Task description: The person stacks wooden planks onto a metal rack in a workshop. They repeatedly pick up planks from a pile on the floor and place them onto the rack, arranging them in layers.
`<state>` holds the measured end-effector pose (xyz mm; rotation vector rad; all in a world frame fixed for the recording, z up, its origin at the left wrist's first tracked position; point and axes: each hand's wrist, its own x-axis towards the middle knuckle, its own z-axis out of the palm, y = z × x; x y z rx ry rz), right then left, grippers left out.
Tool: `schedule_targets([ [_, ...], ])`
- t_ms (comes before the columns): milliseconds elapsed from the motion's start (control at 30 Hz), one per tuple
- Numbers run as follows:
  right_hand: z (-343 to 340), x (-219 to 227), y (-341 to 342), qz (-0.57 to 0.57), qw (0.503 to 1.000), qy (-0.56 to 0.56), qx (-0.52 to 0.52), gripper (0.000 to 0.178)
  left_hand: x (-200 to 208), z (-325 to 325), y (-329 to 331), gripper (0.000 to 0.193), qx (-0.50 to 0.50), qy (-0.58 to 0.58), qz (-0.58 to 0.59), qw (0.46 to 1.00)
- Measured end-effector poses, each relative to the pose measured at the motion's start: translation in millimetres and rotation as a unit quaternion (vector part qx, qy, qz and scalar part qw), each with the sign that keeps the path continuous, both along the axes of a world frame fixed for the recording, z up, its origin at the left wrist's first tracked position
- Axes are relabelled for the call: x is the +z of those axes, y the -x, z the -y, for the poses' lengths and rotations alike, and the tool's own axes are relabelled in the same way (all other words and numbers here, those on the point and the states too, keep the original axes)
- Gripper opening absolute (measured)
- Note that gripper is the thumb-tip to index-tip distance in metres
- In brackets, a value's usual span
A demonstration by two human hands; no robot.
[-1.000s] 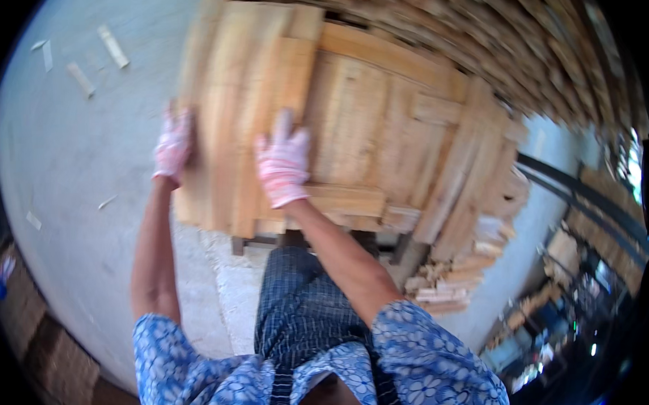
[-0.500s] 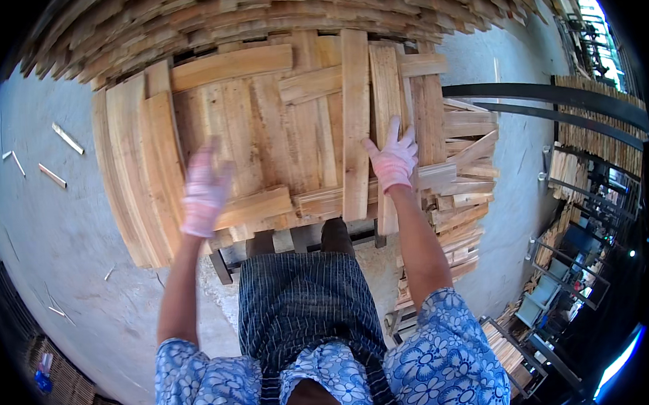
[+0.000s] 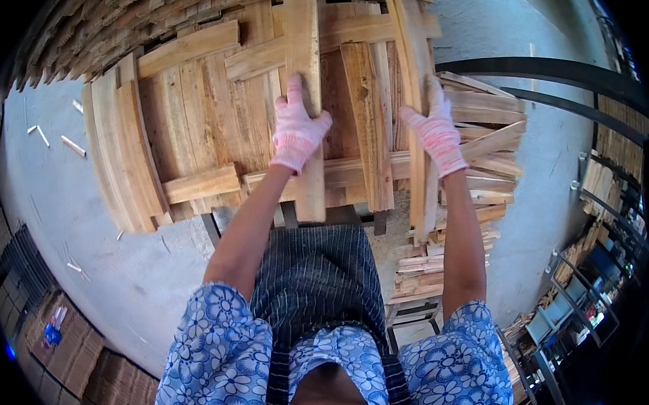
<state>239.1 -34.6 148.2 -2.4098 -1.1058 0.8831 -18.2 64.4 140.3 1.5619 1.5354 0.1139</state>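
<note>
My left hand (image 3: 298, 135), in a pink and white knit glove, grips a long pale wooden board (image 3: 304, 51), its thumb at the right edge and fingers at the left. In a matching glove, my right hand (image 3: 436, 132) grasps another long board (image 3: 410, 61) at the right, thumb on one side and fingers on the other. This board sits slightly tilted above the layer below. Between them lies a shorter, darker board with a knot (image 3: 365, 114). Underneath is a wide layer of planks (image 3: 212, 120), with crosswise boards (image 3: 187, 49) over it.
Stacked wood (image 3: 150, 15) rises along the far side. Split pieces (image 3: 487, 108) jut out at the right, beside curved black metal bars (image 3: 536, 66). Dark metal legs (image 3: 289, 215) show under the near edge. Wood scraps (image 3: 73, 145) lie on the grey floor (image 3: 56, 185) at left.
My left hand has come rightward from the left planks onto the middle board. My right hand has shifted its board to the right, uncovering the darker board. The view has shifted too.
</note>
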Motion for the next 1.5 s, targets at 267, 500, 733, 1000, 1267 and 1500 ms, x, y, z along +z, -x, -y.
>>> schedule_targets([
  [267, -14, -36, 17, 0.281, 0.956, 0.061, 0.054, 0.091, -25, 96, -120, 0.105, 0.054, 0.081, -0.101, 0.990],
  [500, -16, -36, 14, 0.246, 0.965, 0.072, 0.059, 0.092, -13, 65, -77, 0.093, 0.095, 0.174, 0.004, 0.980],
  [733, -13, -27, 16, 0.262, 0.961, 0.088, 0.024, 0.092, 53, 11, 89, 0.085, 0.156, -0.078, -0.157, 0.972],
  [1000, -26, -39, 18, 0.258, 0.960, 0.109, 0.018, 0.095, -21, -79, 256, 0.053, -0.064, -0.203, -0.452, 0.866],
  [1267, -21, 15, 198, 0.121, 0.990, 0.023, 0.065, 0.097, -49, -80, 314, 0.042, -0.053, -0.447, -0.305, 0.839],
  [1500, -134, -11, 405, 0.040, 0.997, 0.017, 0.058, 0.097, -2, -105, 368, 0.052, -0.077, -0.284, -0.177, 0.939],
])
